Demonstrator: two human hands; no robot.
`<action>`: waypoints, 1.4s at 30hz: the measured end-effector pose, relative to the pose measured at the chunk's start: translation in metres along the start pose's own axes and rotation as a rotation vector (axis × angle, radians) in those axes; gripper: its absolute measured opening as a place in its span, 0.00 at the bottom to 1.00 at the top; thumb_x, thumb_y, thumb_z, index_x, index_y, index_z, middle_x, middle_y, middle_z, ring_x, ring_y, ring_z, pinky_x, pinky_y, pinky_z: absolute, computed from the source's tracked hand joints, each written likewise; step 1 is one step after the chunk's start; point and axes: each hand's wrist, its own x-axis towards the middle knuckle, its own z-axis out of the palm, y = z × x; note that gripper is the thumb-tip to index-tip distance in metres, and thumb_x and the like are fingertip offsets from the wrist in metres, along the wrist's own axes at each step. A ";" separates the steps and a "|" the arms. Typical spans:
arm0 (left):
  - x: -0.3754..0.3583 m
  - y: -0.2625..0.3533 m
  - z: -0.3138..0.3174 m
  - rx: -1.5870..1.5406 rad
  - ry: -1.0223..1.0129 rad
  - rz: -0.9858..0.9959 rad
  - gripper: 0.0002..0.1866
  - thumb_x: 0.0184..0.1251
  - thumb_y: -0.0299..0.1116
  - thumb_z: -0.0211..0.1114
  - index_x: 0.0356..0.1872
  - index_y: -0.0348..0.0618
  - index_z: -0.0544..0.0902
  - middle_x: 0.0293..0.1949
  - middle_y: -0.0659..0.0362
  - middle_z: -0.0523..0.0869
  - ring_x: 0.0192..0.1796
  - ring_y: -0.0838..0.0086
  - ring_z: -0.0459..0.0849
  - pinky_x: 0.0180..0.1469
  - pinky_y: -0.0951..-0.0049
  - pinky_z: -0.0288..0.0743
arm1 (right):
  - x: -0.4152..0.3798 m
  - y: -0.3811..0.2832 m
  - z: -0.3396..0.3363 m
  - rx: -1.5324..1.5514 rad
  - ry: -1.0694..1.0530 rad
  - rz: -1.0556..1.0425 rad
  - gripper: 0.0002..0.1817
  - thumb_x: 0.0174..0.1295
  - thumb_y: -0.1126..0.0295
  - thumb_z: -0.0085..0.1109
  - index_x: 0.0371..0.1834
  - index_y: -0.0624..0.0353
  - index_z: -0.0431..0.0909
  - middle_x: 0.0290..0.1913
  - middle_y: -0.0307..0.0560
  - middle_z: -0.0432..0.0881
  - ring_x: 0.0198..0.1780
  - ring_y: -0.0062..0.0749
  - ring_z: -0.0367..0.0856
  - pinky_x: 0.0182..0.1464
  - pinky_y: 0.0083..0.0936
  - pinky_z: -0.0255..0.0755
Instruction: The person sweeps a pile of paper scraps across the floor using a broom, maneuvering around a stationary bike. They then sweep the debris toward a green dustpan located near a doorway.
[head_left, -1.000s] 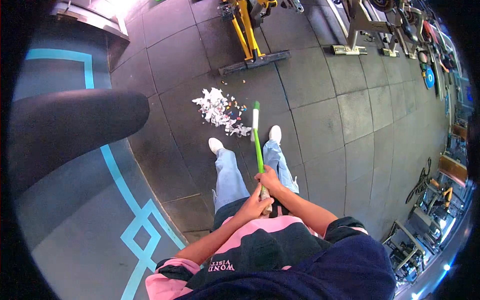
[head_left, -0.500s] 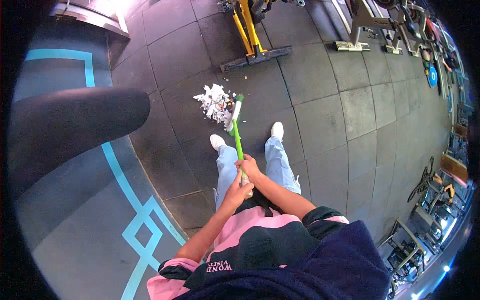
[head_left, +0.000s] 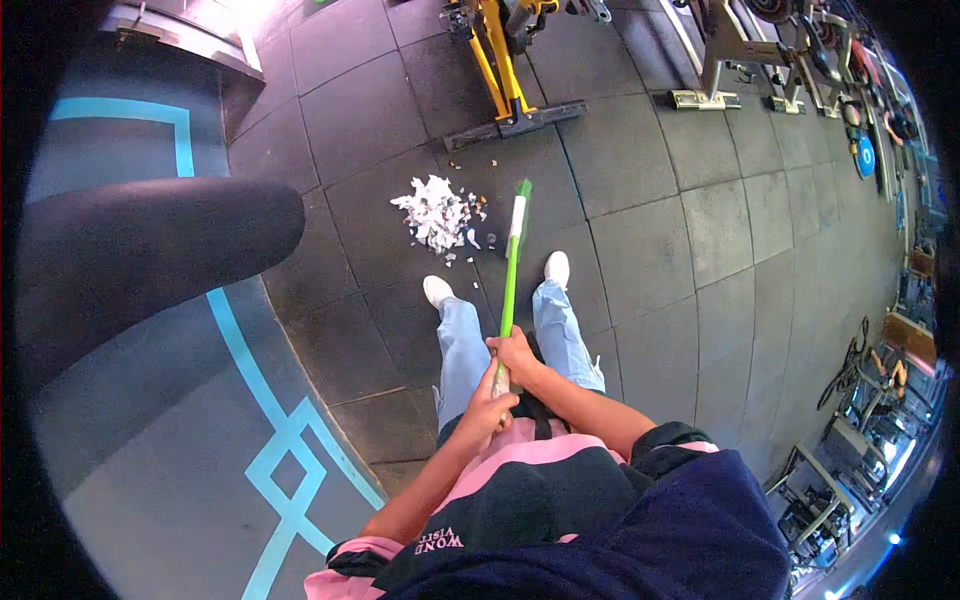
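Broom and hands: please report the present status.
Left hand, right hand closed on broom. Broom head right of scrap pile, apart. Machine foot beyond pile.

The floor (head_left: 640, 240) is covered with dark grey rectangular tiles, divided by thin seams. On the left, a blue-grey wall (head_left: 150, 450) is marked with light-blue stripes (head_left: 183, 140) and partly hidden by a large dark rounded shape (head_left: 160, 240). A yellow frame (head_left: 507, 70) is supported on a dark crossbar (head_left: 515, 125). The right side is lined with gym equipment (head_left: 740, 52); bright light is seen at upper left.
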 end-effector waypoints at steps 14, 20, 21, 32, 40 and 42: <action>0.019 0.023 -0.020 0.021 0.194 0.116 0.40 0.49 0.22 0.51 0.65 0.53 0.43 0.29 0.58 0.71 0.14 0.81 0.66 0.12 0.82 0.56 | 0.020 -0.035 0.059 -0.157 -0.256 -0.027 0.10 0.42 0.80 0.51 0.31 0.66 0.66 0.21 0.44 0.69 0.21 0.28 0.70 0.20 0.29 0.63; -0.028 0.022 0.000 0.127 0.116 0.138 0.40 0.51 0.23 0.51 0.65 0.52 0.41 0.27 0.58 0.71 0.15 0.79 0.67 0.15 0.81 0.58 | -0.034 -0.034 0.051 -0.124 -0.085 -0.100 0.14 0.45 0.79 0.52 0.36 0.62 0.62 0.22 0.42 0.67 0.21 0.23 0.65 0.19 0.23 0.61; -0.027 0.019 -0.001 0.118 0.101 0.125 0.40 0.51 0.23 0.52 0.65 0.52 0.42 0.27 0.58 0.71 0.15 0.79 0.67 0.14 0.81 0.58 | -0.025 -0.024 0.042 -0.204 -0.042 -0.103 0.16 0.45 0.79 0.53 0.38 0.63 0.61 0.24 0.43 0.67 0.23 0.24 0.66 0.21 0.24 0.62; 0.056 0.043 -0.045 -0.282 0.095 0.000 0.39 0.47 0.22 0.52 0.64 0.52 0.49 0.25 0.60 0.69 0.12 0.80 0.64 0.10 0.83 0.52 | 0.077 -0.034 0.060 -0.566 0.138 -0.018 0.12 0.40 0.76 0.57 0.27 0.75 0.73 0.25 0.54 0.76 0.25 0.35 0.75 0.26 0.33 0.69; 0.022 0.052 -0.013 -0.110 0.162 0.078 0.42 0.49 0.21 0.52 0.65 0.58 0.41 0.29 0.57 0.71 0.13 0.78 0.66 0.11 0.82 0.56 | 0.032 -0.060 0.062 -0.685 -0.088 -0.056 0.18 0.41 0.71 0.56 0.36 0.71 0.72 0.32 0.56 0.77 0.34 0.38 0.77 0.35 0.31 0.69; 0.014 0.043 -0.009 -0.052 0.082 0.072 0.44 0.51 0.24 0.51 0.65 0.57 0.35 0.43 0.55 0.68 0.15 0.78 0.69 0.13 0.81 0.61 | 0.016 -0.060 0.050 -0.608 -0.080 -0.094 0.18 0.40 0.73 0.57 0.36 0.71 0.71 0.28 0.51 0.76 0.29 0.32 0.75 0.30 0.30 0.67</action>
